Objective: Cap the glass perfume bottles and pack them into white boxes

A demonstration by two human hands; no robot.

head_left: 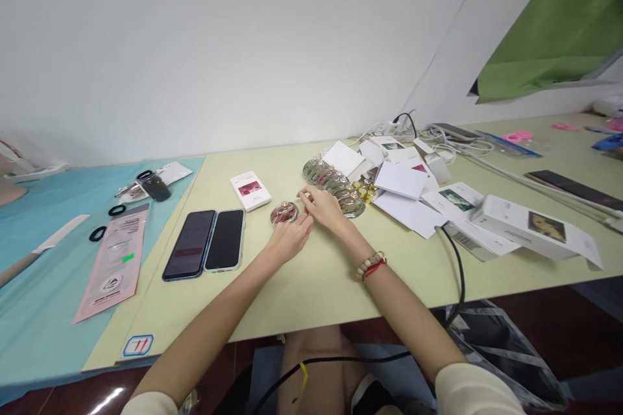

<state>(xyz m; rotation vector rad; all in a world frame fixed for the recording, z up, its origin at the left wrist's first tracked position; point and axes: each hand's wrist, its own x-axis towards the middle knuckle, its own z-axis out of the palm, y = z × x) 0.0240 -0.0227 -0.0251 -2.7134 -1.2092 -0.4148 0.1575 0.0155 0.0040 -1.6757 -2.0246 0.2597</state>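
A small rounded glass bottle (284,212) with dark red contents and a gold neck lies on the table. My left hand (290,237) is right at its near edge, fingers curled and pressed together. Beside it, my right hand (322,207) has its fingertips pinched close to the left fingers. Whatever either hand holds, if anything, is too small or hidden to make out. Several similar glass bottles (353,203) lie in an overlapping row just beyond my right hand. Gold caps (364,190) are heaped next to them. A white box with a red picture (250,190) lies behind and left of the bottle.
Two phones (189,245) lie left of my arm. Opened white cartons (400,180) and a flattened box (533,227) pile up at the right. A black cable (457,266) hangs over the front edge. Further left are a pink packet (117,259) and a dark jar (156,187).
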